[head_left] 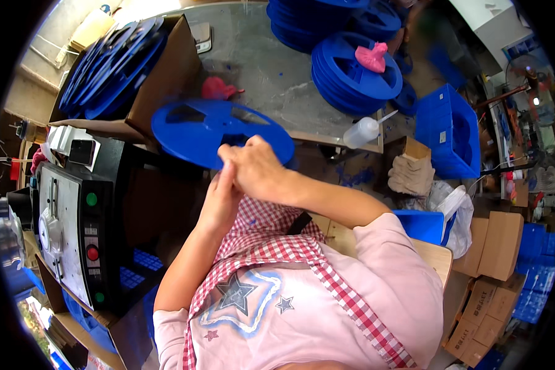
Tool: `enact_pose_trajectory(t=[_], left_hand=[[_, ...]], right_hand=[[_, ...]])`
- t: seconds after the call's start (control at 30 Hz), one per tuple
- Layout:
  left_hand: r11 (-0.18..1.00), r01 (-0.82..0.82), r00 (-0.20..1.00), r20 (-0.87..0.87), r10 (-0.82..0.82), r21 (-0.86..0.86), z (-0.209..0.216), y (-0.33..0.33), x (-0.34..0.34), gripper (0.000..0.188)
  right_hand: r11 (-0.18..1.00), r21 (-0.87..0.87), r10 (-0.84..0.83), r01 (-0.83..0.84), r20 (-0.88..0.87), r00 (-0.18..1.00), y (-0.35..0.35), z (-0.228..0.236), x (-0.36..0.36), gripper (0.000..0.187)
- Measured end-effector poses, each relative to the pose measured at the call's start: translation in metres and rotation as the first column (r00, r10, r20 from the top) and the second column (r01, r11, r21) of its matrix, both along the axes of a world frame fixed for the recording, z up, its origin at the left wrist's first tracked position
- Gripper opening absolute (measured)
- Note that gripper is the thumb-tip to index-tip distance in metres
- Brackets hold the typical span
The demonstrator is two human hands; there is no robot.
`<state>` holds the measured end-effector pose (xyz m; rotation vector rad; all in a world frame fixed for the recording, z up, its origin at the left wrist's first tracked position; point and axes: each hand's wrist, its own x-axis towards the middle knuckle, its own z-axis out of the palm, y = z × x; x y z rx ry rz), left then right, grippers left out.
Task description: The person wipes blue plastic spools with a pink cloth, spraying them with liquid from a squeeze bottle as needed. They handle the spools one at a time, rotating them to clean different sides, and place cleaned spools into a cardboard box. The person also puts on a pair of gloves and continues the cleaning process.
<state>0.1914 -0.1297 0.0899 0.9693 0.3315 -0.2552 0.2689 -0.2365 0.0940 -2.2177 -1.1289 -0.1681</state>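
A: "Blue reel (194,128): held where?"
B: "Tilts before surface (265,77), clasped near centre in R hand (257,166)."
A: "And w/ L hand (219,200)?"
B: "Meets R, prob. to brace; can't tell L grip."

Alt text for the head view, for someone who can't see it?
A person's left hand and right hand meet at the near side of a blue disc with cutouts. Beyond lies a grey tabletop, with a cardboard box of blue discs to the left and stacked blue reels to the right.
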Motion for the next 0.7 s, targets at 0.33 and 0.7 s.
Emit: enact_pose_trajectory(t=[0.33, 0.7], left_hand=[[0.780, -0.616, 0.779, -0.233, 0.582, -0.113, -0.065, 0.071, -0.107, 0.031], [0.703, -0.599, 0.800, -0.239, 0.551, -0.383, -0.106, 0.097, -0.139, 0.032]], right_hand=[[0.934, 0.175, 0.344, -0.311, -0.209, 0.915, -0.010, 0.016, -0.020, 0.039], [0.112, 0.210, -0.868, 0.971, -0.456, 0.199, -0.251, -0.210, 0.069, 0.096]])
